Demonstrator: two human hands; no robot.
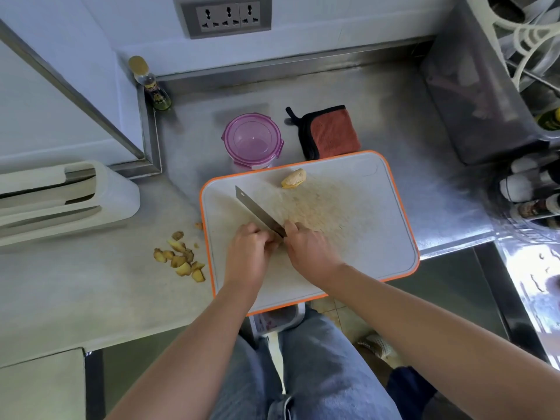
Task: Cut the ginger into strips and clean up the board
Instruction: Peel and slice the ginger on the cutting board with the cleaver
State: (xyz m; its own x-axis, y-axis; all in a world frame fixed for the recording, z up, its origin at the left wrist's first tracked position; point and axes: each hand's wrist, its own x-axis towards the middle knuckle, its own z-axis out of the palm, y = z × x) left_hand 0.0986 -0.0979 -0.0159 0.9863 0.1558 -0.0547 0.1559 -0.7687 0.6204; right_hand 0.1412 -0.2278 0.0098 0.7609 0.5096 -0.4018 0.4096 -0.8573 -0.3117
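board (363,237) on steel counter (394,95), wall socket (228,16)

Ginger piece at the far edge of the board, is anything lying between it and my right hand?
Nothing visible does. Only the stained surface of the cutting board lies between the right hand and the ginger piece. The knife that hand grips slants off to the left of that path.
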